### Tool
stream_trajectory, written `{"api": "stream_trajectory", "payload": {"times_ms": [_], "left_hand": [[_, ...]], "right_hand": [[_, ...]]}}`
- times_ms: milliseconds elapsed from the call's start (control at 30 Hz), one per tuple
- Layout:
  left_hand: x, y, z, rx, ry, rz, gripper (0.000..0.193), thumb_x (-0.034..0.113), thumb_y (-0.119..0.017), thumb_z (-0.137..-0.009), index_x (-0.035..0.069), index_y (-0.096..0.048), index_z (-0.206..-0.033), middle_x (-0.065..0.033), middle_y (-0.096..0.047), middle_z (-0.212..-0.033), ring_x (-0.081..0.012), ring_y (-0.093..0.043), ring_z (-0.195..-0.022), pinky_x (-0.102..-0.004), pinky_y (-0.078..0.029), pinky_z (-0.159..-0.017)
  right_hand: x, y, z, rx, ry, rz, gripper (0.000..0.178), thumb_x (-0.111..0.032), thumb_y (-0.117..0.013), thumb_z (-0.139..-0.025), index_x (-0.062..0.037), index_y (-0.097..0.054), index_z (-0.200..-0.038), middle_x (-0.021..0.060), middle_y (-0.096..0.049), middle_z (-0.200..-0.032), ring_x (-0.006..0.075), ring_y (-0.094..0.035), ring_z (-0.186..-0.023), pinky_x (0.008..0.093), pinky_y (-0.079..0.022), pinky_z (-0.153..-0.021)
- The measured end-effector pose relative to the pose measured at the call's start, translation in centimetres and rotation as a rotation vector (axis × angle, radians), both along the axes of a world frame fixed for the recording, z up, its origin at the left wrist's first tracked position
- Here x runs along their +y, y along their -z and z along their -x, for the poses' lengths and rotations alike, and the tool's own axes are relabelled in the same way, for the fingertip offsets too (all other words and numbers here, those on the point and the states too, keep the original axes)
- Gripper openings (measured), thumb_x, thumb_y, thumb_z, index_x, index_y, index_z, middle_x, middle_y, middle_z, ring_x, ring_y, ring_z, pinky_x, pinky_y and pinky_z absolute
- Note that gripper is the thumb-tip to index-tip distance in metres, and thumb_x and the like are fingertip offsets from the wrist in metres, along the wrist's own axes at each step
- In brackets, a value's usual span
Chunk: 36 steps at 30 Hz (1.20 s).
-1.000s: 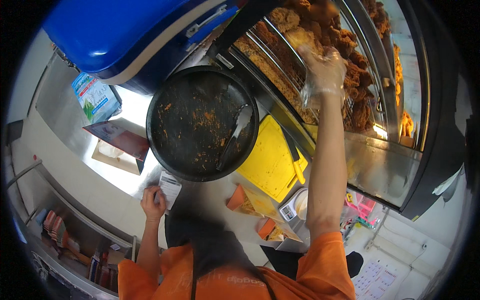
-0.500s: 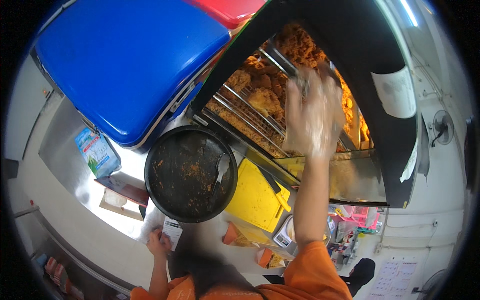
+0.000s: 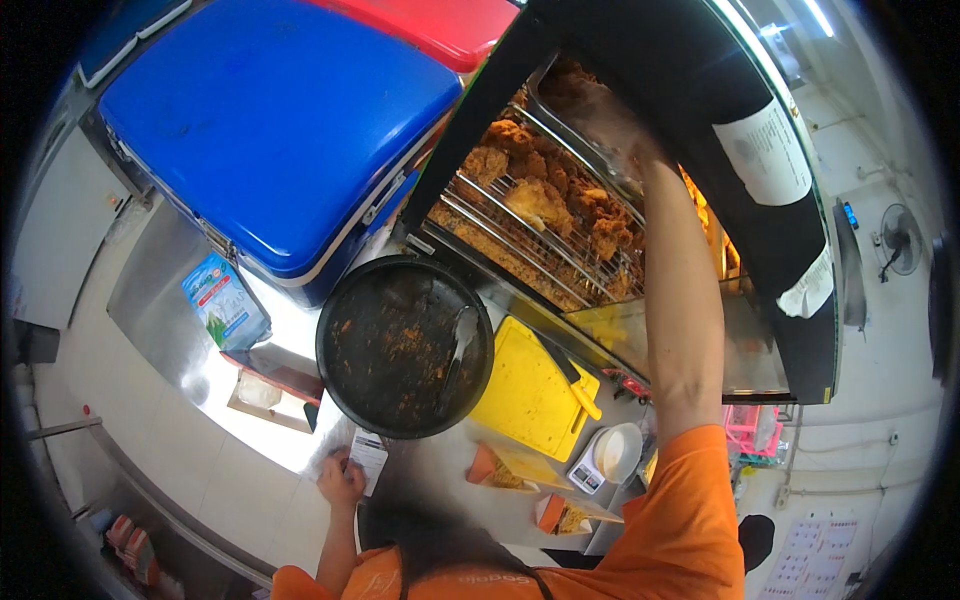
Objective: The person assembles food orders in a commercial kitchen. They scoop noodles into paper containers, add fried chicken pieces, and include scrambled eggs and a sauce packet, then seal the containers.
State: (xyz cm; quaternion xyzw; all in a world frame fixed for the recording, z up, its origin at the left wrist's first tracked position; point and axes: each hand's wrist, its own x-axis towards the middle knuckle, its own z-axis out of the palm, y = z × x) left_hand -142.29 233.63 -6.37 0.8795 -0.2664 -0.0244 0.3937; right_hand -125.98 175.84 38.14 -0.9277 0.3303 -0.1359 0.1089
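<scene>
My left hand (image 3: 342,480) is closed on a printed paper slip (image 3: 368,460) near the counter's edge. My right arm reaches deep into a black-framed, lit display cabinet (image 3: 470,245). Inside it, my right hand (image 3: 622,140) is blurred and dim over a metal tray (image 3: 548,95) of fried chicken at the back; its fingers cannot be made out. In front of that tray, pieces of fried chicken (image 3: 540,203) lie on a wire rack (image 3: 545,240).
A round black pan (image 3: 385,345) holds crumbs and tongs (image 3: 462,345). Beside it lie a yellow cutting board (image 3: 520,390) and a knife (image 3: 575,385). A scale (image 3: 587,475) bears a white bowl (image 3: 617,450). Blue (image 3: 280,130) and red (image 3: 430,30) cool boxes stand at far left.
My right hand has gone farther into the cabinet, from above the front rack to the back tray. The left hand keeps its hold on the paper slip. The whole view has shifted slightly.
</scene>
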Motion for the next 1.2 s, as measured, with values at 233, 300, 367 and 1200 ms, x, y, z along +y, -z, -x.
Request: {"api": "stream_trajectory", "payload": {"times_ms": [233,300,367,1200], "left_hand": [[-0.6,-0.7,-0.1,-0.003,-0.023,0.008,0.019,0.013,-0.061,-0.079,0.008,-0.063,-0.097,-0.0085,-0.064,-0.082,-0.0294,-0.066,-0.069,-0.0395,-0.053,-0.058],[-0.7,-0.9,-0.2,0.021,-0.046,0.048,0.019,0.014,-0.061,-0.079,0.008,-0.063,-0.097,-0.0090,-0.063,-0.082,-0.0301,-0.065,-0.067,-0.0403,-0.053,-0.057],[-0.8,-0.9,-0.2,-0.023,-0.045,0.040,0.019,0.015,-0.060,-0.079,0.009,-0.063,-0.096,-0.0091,-0.063,-0.082,-0.0309,-0.065,-0.067,-0.0407,-0.053,-0.057],[0.0,-3.9,-0.8,0.201,-0.039,0.000,0.034,0.014,-0.060,-0.092,0.000,-0.052,-0.122,-0.0170,-0.066,-0.104,-0.0244,-0.064,-0.089,-0.0347,-0.056,-0.071]], "right_hand": [[-0.3,0.2,-0.7,-0.035,-0.046,0.015,0.044,-0.041,-0.058,-0.094,-0.0035,-0.067,-0.115,0.0152,-0.069,-0.110,0.0321,-0.066,-0.097,0.0411,-0.052,-0.086],[-0.4,-0.5,0.8,-0.054,-0.033,0.005,0.044,-0.041,-0.058,-0.094,-0.0033,-0.067,-0.115,0.0149,-0.069,-0.110,0.0317,-0.066,-0.096,0.0407,-0.053,-0.085],[-0.5,-1.6,2.8,-0.067,-0.022,-0.003,0.044,-0.042,-0.058,-0.094,-0.0030,-0.067,-0.114,0.0147,-0.069,-0.110,0.0312,-0.067,-0.095,0.0402,-0.053,-0.084],[13.1,20.3,60.3,0.009,0.781,-0.867,0.050,-0.038,-0.068,-0.088,-0.0057,-0.063,-0.125,0.0112,-0.067,-0.122,0.0244,-0.064,-0.110,0.0341,-0.049,-0.096]]}}
